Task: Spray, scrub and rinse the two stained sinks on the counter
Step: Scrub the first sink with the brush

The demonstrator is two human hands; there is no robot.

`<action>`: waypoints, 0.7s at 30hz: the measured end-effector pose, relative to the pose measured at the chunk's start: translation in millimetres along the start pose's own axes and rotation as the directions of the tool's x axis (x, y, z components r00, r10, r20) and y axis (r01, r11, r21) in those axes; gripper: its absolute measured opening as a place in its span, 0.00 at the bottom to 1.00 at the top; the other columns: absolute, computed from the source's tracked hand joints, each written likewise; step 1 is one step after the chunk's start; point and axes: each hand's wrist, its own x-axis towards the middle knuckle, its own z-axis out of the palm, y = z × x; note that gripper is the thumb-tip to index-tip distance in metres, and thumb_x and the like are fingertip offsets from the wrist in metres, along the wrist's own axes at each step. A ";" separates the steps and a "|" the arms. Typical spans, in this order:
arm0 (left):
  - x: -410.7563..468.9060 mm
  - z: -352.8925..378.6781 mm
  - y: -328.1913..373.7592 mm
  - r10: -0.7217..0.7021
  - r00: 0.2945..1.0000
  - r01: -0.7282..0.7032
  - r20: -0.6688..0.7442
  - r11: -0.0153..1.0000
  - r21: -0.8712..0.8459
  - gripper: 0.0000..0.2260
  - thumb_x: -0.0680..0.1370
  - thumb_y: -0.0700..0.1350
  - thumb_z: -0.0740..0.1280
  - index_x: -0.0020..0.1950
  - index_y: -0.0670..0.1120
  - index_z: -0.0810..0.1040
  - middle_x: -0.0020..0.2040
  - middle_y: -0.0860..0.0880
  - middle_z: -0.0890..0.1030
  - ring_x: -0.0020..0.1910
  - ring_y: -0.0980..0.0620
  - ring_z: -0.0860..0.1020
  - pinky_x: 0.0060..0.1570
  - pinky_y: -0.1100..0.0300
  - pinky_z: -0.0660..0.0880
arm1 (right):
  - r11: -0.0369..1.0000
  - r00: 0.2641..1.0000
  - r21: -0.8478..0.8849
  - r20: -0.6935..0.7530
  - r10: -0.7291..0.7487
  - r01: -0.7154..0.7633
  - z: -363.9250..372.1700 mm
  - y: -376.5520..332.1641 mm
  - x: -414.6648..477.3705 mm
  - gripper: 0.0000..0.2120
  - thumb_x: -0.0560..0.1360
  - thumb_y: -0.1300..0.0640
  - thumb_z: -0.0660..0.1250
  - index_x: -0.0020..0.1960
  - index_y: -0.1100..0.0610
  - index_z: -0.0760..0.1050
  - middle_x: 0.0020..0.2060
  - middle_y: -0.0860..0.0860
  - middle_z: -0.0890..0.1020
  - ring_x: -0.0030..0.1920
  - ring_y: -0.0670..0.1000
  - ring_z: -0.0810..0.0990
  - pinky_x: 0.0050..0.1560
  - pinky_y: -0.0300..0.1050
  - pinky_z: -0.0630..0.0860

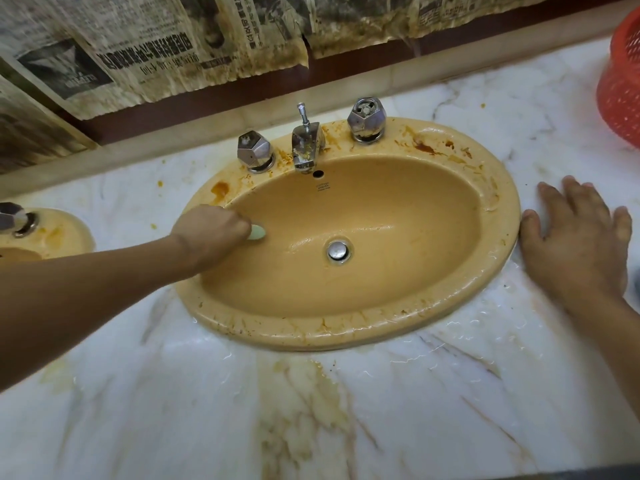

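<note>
Yellow-brown is the colour of the big oval sink [346,337], set into a white marble bench [207,410]. Orange stains [429,147] sit on its rim, most at the back right. The left hand [214,233] is curled round a small pale green scrubber [257,233] and holds it on the left inside wall of the bowl. Only the scrubber's tip shows.

The right hand [581,244] lies flat on the wet bench just beside the sink's right rim, fingers straight and spread, holding nothing.

A round metal plug [338,250] sits in the bottom of the bowl. At the back stands a dirty tap [306,147], with the left knob [254,150] and the right knob [366,119] beside it. A second sink [65,237] peeks in at the far left. A red basket [621,84] stands at the far right. Old newspaper [138,46] hangs on the wall.
</note>
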 end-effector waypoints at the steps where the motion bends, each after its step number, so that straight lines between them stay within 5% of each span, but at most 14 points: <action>1: 0.6 2.1 8.0 0.025 1.000 -0.025 0.002 1.000 -0.008 0.06 0.83 0.43 0.64 0.59 0.46 0.76 0.52 0.49 0.80 0.47 0.48 0.80 0.38 0.57 0.75 | 1.000 1.000 0.008 -0.004 -0.002 0.002 0.3 0.5 0.5 0.29 0.82 0.41 0.48 0.78 0.52 0.64 0.80 0.55 0.62 0.81 0.55 0.56 0.78 0.64 0.47; 6: -6.9 2.0 13.4 0.139 0.974 -0.121 0.180 0.987 -0.108 0.07 0.84 0.46 0.63 0.48 0.48 0.75 0.42 0.52 0.76 0.41 0.52 0.78 0.44 0.56 0.81 | 1.000 1.000 0.010 -0.008 -0.012 0.012 1.5 0.7 0.8 0.29 0.82 0.41 0.48 0.78 0.53 0.65 0.80 0.55 0.62 0.80 0.55 0.56 0.78 0.65 0.48; 10: 11.0 -31.8 -16.1 0.028 0.999 -0.032 0.023 0.980 0.198 0.07 0.83 0.40 0.63 0.58 0.48 0.77 0.51 0.50 0.82 0.47 0.47 0.82 0.38 0.56 0.77 | 1.000 1.000 -0.001 -0.005 -0.019 0.019 0.0 -0.2 1.2 0.30 0.82 0.41 0.47 0.78 0.53 0.64 0.80 0.56 0.62 0.80 0.56 0.57 0.78 0.65 0.49; 13: 10.7 -31.7 -6.8 0.075 0.997 -0.067 -0.020 0.960 0.271 0.10 0.83 0.38 0.62 0.62 0.47 0.76 0.52 0.50 0.82 0.46 0.47 0.83 0.31 0.55 0.72 | 1.000 1.000 -0.004 -0.002 -0.019 0.019 -1.3 0.7 1.1 0.30 0.81 0.40 0.46 0.78 0.53 0.64 0.80 0.55 0.62 0.81 0.56 0.56 0.78 0.65 0.49; 17: -29.0 4.1 3.4 0.189 0.968 -0.207 0.164 0.972 0.106 0.08 0.85 0.42 0.60 0.61 0.49 0.76 0.53 0.52 0.81 0.50 0.49 0.82 0.46 0.57 0.79 | 1.000 1.000 0.005 -0.004 -0.021 0.021 0.2 1.0 1.0 0.30 0.82 0.41 0.48 0.78 0.53 0.64 0.80 0.55 0.62 0.81 0.55 0.56 0.78 0.65 0.49; 21: -19.7 -5.7 -6.2 0.142 0.983 -0.156 0.118 0.981 0.114 0.07 0.84 0.41 0.62 0.57 0.49 0.78 0.51 0.52 0.82 0.48 0.49 0.82 0.44 0.56 0.80 | 1.000 1.000 -0.007 -0.004 -0.016 0.016 0.5 2.6 1.1 0.29 0.82 0.41 0.48 0.78 0.53 0.64 0.80 0.55 0.62 0.81 0.55 0.56 0.78 0.65 0.49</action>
